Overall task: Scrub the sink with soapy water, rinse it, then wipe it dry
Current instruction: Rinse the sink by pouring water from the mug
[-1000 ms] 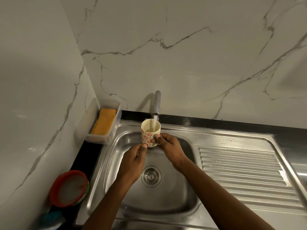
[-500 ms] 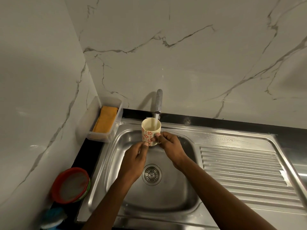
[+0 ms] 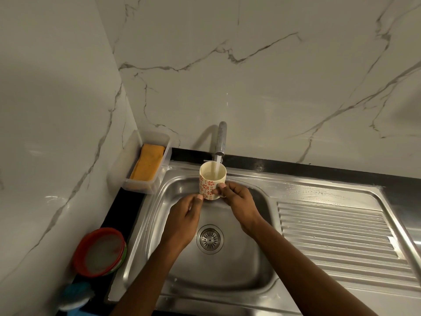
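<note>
The sink is pressed stainless steel, smooth and shiny. Its draining board is the same metal, ribbed, with droplets beading along the back edge. The drain strainer is bright metal, and the tap is metal with a duller, spotted finish. The mug looks like glazed ceramic, glossy, printed with red flowers. The wall is polished, marble-veined stone or tile. The counter is glossy black. A frosted plastic tray holds a matt, nubby yellow cloth. The red bowl looks like plastic.
</note>
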Tool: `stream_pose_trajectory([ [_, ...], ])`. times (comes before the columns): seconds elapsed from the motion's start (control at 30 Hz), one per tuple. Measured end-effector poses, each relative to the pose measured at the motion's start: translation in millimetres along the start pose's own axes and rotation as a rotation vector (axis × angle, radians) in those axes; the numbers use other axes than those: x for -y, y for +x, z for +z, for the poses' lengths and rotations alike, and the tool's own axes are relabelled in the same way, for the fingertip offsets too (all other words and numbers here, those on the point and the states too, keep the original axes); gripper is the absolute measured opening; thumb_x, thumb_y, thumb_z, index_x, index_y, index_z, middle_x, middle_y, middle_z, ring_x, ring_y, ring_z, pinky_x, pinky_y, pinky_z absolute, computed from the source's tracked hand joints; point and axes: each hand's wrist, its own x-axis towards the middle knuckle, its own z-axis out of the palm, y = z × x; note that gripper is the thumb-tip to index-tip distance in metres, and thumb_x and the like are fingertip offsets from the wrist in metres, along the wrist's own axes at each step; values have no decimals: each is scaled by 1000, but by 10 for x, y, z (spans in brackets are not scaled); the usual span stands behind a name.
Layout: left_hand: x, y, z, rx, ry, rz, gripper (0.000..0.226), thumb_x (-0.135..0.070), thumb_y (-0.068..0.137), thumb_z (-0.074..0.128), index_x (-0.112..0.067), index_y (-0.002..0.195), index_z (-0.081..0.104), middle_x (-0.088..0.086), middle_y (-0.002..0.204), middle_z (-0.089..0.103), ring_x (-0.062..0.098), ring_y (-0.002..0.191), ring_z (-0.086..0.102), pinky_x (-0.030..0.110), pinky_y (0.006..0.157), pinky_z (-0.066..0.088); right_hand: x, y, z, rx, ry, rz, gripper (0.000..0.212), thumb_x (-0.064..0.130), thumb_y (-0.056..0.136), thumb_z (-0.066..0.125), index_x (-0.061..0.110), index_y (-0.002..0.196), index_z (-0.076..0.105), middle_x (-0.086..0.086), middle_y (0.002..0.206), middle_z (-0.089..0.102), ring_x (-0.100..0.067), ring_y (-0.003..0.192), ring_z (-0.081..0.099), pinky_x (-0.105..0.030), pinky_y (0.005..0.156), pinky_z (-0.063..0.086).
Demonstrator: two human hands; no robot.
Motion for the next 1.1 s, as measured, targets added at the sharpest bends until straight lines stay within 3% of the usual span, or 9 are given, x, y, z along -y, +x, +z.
stream_pose_trajectory([
  [0.53,-1,-26,2,-3,22,7,36,-43,109,47,-16,108,71,10,99,74,23,93,69,44,87,55,52,-42,-61,-22,20,-17,29,31,106,57,10,103,76,-2,110,78,-18,114,69,-48,110,51],
  [0.73,-44,-17,16,-2,25,14,35,-42,109,48,-16,106,71,9,95,73,21,90,68,44,85,54,82,-46,-91,-21,6,-33,28,32,107,56,15,100,76,1,103,78,-12,103,69,-37,100,53],
  [0.87,-66,-15,42,2,23,12,37,-42,109,48,-12,106,70,12,97,72,26,92,67,44,84,54,90,-48,-114,-22,9,-36,29,32,107,56,12,101,76,0,104,77,-14,106,69,-38,103,53],
  [1.1,-64,-33,59,10,20,14,33,-42,109,48,-18,108,71,7,97,74,19,93,68,42,86,54,92,-60,-117,-21,10,-34,30,31,107,56,9,103,76,-2,106,78,-18,110,70,-44,108,53],
])
